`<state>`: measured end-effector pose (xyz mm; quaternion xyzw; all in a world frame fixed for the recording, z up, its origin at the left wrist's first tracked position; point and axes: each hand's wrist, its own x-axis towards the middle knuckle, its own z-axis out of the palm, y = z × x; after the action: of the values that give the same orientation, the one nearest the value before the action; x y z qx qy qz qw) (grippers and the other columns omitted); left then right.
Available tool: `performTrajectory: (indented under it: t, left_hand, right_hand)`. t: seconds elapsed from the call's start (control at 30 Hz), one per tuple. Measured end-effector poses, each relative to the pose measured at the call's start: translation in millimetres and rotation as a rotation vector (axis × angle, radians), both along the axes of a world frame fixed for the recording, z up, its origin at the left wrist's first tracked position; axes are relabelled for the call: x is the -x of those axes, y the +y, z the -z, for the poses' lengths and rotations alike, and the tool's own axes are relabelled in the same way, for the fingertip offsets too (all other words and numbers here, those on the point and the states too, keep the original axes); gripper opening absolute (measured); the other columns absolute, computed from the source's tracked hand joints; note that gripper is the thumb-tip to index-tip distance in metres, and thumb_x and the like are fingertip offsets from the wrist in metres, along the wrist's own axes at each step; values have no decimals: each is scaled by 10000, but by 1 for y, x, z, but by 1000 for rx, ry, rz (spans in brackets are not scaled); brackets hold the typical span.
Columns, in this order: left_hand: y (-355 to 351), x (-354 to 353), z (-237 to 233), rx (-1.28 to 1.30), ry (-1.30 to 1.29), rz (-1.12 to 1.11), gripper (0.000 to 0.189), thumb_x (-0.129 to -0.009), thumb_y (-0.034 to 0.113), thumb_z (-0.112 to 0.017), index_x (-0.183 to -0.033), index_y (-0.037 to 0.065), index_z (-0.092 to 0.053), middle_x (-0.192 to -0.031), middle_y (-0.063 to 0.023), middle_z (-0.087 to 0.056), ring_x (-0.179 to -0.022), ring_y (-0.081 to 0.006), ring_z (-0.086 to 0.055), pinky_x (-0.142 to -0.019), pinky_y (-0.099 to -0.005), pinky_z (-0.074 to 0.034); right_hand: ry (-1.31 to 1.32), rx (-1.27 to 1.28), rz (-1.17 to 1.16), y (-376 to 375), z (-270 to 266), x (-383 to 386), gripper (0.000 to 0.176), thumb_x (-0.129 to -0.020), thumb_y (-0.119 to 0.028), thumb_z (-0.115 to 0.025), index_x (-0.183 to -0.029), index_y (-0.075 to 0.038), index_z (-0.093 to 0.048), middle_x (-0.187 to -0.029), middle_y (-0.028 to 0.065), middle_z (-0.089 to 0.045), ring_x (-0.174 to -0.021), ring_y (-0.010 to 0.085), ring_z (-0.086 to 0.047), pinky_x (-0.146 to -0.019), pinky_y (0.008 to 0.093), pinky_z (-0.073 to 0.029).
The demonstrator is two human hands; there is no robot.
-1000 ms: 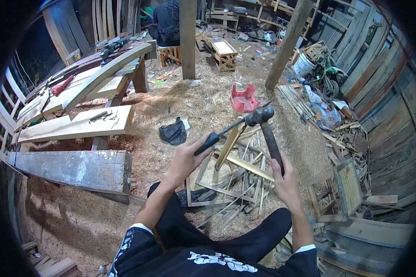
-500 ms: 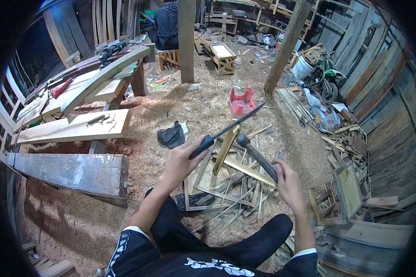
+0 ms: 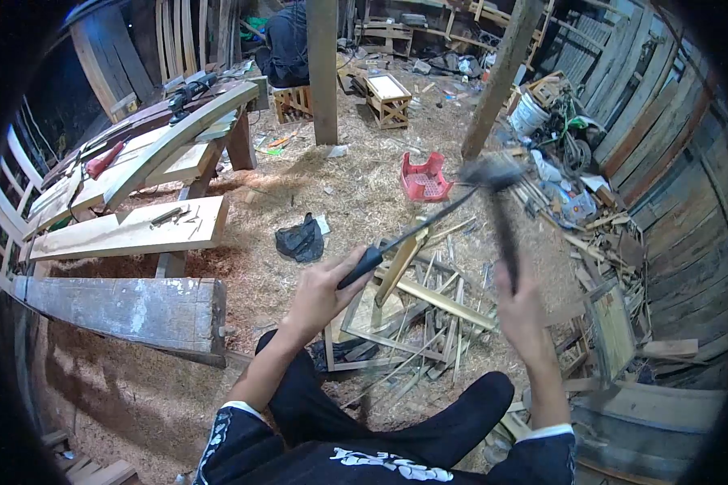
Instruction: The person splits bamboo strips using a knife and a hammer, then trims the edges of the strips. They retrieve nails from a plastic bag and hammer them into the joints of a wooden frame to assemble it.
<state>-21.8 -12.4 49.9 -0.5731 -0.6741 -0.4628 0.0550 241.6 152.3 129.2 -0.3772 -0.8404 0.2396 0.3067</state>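
Crate (image 3: 425, 178) behind frame (image 3: 387, 338), planks (image 3: 129, 230) left (stacked)

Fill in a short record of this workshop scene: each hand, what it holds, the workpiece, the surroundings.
Left hand: grips the black handle of a long blade, set at the top of a wooden strip
Right hand: holds a hammer, raised, blurred
Below the strip: wooden frame among offcuts
Ground: sawdust, red basket, black bag
Background: a seated person
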Motion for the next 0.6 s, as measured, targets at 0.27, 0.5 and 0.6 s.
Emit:
performTrajectory:
  t: [0.27,0.5,0.6]
  left_hand:
    - [4,-9,-7,162,12,57,441,-866,189,-769,-1264,34,-658,-978,-177,-724,-811,-280,-735,-696,-367,-567]
    - [-5,-10,-16,180,-45,-6,433,-869,199,-766,-1258,39,-664,-943,-177,-720,-765,-306,-723,-681,-374,-559]
    - [1,-1,-7,192,0,-16,422,-863,200,-771,-1241,39,-676,-910,-175,-717,-731,-306,-713,-663,-371,-551]
  right_hand:
    - [-19,278,-74,-8,-36,-9,440,-1012,-421,-563,-1129,2,-587,-689,46,-518,-636,137,-477,-584,341,-399]
    - [57,146,-85,13,16,2,450,-1025,-433,-523,-1094,9,-571,-744,82,-550,-680,166,-516,-634,357,-439]
    - [-87,236,-113,18,22,0,469,-1020,-454,-525,-1110,3,-582,-757,76,-576,-681,177,-544,-638,369,-456]
